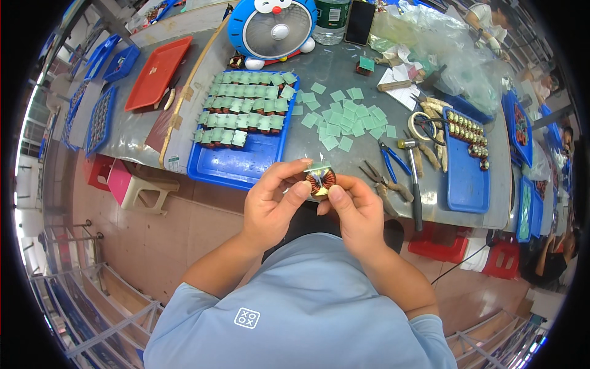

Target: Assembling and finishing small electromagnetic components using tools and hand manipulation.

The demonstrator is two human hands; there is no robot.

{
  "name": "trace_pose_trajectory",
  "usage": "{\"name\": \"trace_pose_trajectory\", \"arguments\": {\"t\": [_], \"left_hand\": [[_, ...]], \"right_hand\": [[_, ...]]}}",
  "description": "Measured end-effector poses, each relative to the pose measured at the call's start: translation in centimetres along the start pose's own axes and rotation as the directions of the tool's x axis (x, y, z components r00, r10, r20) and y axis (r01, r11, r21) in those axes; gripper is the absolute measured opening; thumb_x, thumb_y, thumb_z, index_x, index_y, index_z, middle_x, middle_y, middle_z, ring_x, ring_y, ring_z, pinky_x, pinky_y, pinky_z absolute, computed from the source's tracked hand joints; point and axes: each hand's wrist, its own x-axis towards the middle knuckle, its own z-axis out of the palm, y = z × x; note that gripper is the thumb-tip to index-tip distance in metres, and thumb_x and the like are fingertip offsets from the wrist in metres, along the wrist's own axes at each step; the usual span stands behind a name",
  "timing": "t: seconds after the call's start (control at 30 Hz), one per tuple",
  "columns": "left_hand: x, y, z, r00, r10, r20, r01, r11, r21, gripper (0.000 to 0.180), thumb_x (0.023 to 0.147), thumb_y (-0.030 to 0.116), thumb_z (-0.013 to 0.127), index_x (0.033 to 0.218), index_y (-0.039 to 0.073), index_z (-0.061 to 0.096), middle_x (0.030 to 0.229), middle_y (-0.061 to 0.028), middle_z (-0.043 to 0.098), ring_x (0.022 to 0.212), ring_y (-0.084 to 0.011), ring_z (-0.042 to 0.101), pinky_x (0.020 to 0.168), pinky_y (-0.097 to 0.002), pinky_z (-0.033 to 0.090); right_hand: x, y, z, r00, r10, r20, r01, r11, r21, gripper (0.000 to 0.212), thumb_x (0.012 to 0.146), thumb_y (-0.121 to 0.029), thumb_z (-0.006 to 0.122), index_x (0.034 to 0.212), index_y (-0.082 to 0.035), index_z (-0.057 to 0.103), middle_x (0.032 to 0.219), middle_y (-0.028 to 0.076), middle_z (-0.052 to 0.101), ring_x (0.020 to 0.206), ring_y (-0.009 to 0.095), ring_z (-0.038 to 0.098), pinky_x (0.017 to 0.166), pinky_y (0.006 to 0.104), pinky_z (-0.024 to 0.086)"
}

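Note:
Between my two hands, just off the table's near edge, is a copper-wound toroidal coil (321, 182). A small pale green square board (319, 166) sits on its upper side. My left hand (276, 200) pinches the coil and board from the left with thumb and fingers. From the right, my right hand (353, 206) grips the coil, its thumb on the front. Loose green boards (347, 117) lie scattered on the table beyond my hands. To the left, a blue tray (236, 166) holds rows of coils topped with green boards (246, 104).
Right of my hands lie pliers with blue handles (393, 161), a second pair of pliers (372, 172) and a hammer (414, 184). Another blue tray (467, 194) holds several bare coils. A cartoon-shaped fan (273, 31), a bottle (332, 24) and a phone (360, 23) stand at the back.

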Motion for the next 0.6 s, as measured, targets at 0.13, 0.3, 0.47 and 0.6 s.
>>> {"name": "trace_pose_trajectory", "arguments": {"t": [0.13,0.3,0.47,0.6], "left_hand": [[0.00,-0.05,-0.07,1.000,0.000,0.006,0.000,1.000,-0.023,0.034,0.102,0.015,0.066,0.133,0.001,0.061,0.120,-0.0090,0.064,0.107,-0.0166,0.063,0.096,-0.0326,0.050],[-0.03,-0.16,-0.22,1.000,0.014,-0.001,-0.014,1.000,-0.009,0.035,0.102,0.015,0.067,0.133,0.001,0.061,0.118,-0.0086,0.065,0.106,-0.0166,0.063,0.095,-0.0324,0.050],[-0.05,-0.25,-0.34,1.000,0.017,0.001,-0.017,1.000,-0.003,0.035,0.102,0.015,0.066,0.134,0.001,0.060,0.118,-0.0088,0.066,0.106,-0.0163,0.063,0.095,-0.0321,0.050],[-0.19,-0.22,-0.21,1.000,0.007,-0.002,-0.007,1.000,-0.031,0.035,0.103,0.015,0.065,0.135,0.001,0.060,0.120,-0.0093,0.067,0.107,-0.0159,0.063,0.096,-0.0325,0.051]], "right_hand": [[0.42,0.63,-0.56,0.994,0.078,0.073,-0.087,0.989,0.123,0.031,0.106,-0.022,0.061,0.124,0.004,0.063,0.105,0.010,0.072,0.083,0.012,0.065,0.077,0.0261,0.054],[0.49,0.96,-0.72,0.988,0.111,0.109,-0.128,0.977,0.170,0.028,0.107,-0.021,0.058,0.125,0.001,0.064,0.105,0.013,0.072,0.082,0.017,0.067,0.077,0.0300,0.055],[0.36,0.66,-0.40,0.986,0.127,0.110,-0.147,0.968,0.205,0.031,0.107,-0.022,0.059,0.124,0.003,0.063,0.104,0.010,0.072,0.083,0.012,0.065,0.077,0.0267,0.054],[0.32,0.54,-0.14,0.992,0.099,0.076,-0.110,0.982,0.153,0.031,0.106,-0.021,0.059,0.126,0.003,0.063,0.104,0.010,0.072,0.084,0.012,0.065,0.079,0.0270,0.054]]}}
